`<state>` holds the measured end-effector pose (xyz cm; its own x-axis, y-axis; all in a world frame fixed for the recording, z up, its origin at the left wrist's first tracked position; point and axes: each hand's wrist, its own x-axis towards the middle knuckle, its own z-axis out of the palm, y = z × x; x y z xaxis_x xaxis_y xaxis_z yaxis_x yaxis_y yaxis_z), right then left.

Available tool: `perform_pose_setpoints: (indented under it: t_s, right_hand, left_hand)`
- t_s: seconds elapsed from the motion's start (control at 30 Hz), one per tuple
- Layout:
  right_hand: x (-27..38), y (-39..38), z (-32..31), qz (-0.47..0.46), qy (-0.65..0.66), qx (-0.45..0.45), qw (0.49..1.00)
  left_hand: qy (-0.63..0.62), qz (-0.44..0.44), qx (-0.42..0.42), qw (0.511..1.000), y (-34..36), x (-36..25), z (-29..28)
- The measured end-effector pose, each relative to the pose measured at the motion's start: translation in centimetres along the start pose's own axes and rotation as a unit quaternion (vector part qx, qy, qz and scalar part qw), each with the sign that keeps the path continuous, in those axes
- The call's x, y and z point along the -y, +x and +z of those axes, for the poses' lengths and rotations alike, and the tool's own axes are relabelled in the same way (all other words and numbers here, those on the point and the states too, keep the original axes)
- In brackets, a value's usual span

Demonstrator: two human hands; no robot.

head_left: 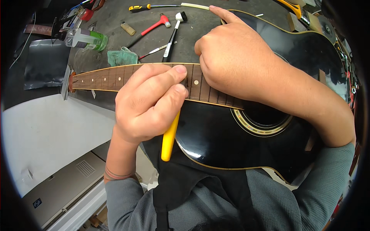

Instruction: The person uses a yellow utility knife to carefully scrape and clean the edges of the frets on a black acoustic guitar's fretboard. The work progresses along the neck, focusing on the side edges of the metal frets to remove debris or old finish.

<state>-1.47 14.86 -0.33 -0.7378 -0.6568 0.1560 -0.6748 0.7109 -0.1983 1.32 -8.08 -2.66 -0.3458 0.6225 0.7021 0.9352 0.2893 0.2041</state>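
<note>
A black acoustic guitar [216,134] lies across the bench, its brown fingerboard [96,80] pointing left. Over the middle of that board, my left hand [152,102] is closed round a tool with a yellow handle [169,138]; the handle sticks out below the fist, and the tool's working end is hidden. Beside it, my right hand [235,57] rests over the board's upper part. Most of its fingers are curled under and hidden, so what they hold cannot be made out. One finger stretches out toward the far edge, its tip overlapping the end of a pale strip [192,5].
Beyond the neck lie a yellow-black screwdriver [139,7], a red-handled hammer [152,29], a black-and-white brush [173,34] and a greenish cloth [122,57]. A green-labelled bottle [90,39] stands far left. A support [66,82] stands by the neck's end, near a white sheet [54,134].
</note>
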Motion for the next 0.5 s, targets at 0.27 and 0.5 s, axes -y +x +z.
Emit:
perform_pose_setpoints:
  t_s: [0.27, 0.5]
  right_hand:
    - [0.1, -0.1, -0.2, 0.009, -0.011, -0.002, 1.0]
    - [-0.4, 0.0, 0.0, -0.002, -0.024, 0.031, 0.999]
  left_hand:
    - [0.066, -0.003, 0.04, 0.997, -0.1, -1.6, -0.4]
    - [0.073, -0.026, 0.046, 0.996, 0.0, -2.4, -0.7]
